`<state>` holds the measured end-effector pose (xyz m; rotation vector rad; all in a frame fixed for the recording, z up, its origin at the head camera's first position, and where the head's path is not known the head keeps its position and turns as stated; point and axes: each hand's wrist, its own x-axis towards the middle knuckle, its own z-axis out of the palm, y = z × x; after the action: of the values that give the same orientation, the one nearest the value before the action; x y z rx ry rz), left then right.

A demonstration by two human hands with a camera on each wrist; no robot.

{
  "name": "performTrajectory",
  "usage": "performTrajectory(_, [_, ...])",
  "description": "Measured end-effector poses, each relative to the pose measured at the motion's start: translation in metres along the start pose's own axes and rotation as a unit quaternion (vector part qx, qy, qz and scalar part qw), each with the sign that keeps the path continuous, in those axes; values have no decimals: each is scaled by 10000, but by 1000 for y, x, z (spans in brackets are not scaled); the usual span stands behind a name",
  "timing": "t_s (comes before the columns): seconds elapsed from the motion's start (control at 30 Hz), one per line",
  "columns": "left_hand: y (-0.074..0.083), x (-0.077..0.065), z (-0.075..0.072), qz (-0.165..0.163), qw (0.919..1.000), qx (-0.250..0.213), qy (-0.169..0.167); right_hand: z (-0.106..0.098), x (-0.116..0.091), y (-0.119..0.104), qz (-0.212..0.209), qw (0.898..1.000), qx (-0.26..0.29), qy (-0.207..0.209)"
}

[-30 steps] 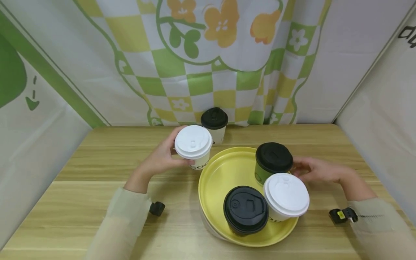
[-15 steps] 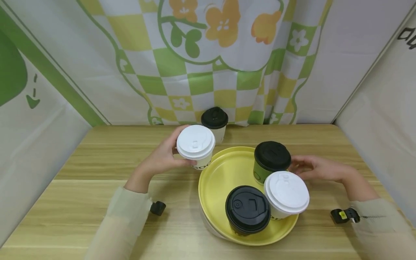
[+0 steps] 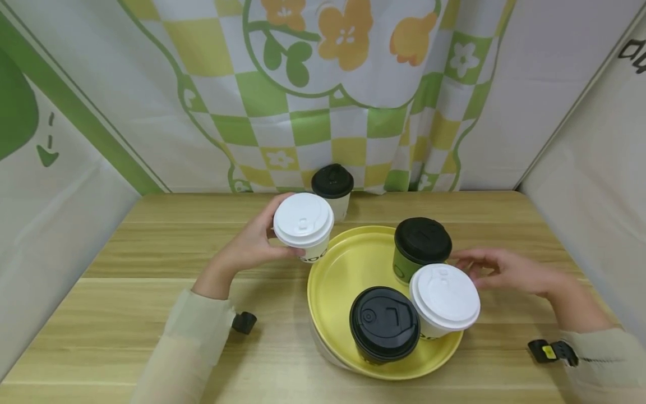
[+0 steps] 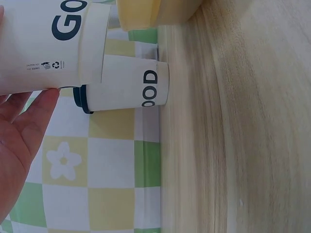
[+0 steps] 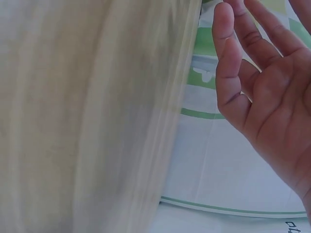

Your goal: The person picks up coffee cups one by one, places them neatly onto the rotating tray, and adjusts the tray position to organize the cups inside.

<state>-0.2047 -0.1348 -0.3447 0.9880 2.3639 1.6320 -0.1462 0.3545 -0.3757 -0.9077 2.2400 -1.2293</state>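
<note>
2 arms [image 3: 194, 336] extend forward, left hand [image 3: 252, 241] gripping, right hand [image 3: 507, 270] loose.

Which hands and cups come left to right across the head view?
Left hand, held white-lidded cup, black-lidded white cup, nearest black-lidded cup, black-lidded green cup, unheld white-lidded cup, right hand.

We see a white cup [image 3: 304, 224], white lid on, dark lettering on its side, roughly upright, gripped in the left hand [image 3: 252, 242], base clear of the table [image 4: 218, 145], just beside the yellow tray [image 3: 333, 297]. We also note a green cup [image 3: 421, 249], black lid on, upright on the tray's far right, and a white-lidded cup [image 3: 445, 297] in front, at the right rim, partly hiding it.
</note>
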Motion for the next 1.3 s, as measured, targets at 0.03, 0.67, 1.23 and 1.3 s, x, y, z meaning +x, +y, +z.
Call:
performTrajectory(0.03, [0, 0, 0, 3, 10000, 15, -3, 1, 0, 0, -25, 10000, -31, -1])
performTrajectory(0.67, [4, -1, 1, 57, 10000, 41, -28, 7, 7, -3, 185, 9998, 40, -11])
performTrajectory(1.23, [6, 1, 4, 111, 9999, -22, -69, 0, 15, -1, 516, 9987, -29, -42])
performTrajectory(1.3, [6, 1, 4, 110, 9999, -43, -72, -1, 16, -1, 568, 9984, 1, -69])
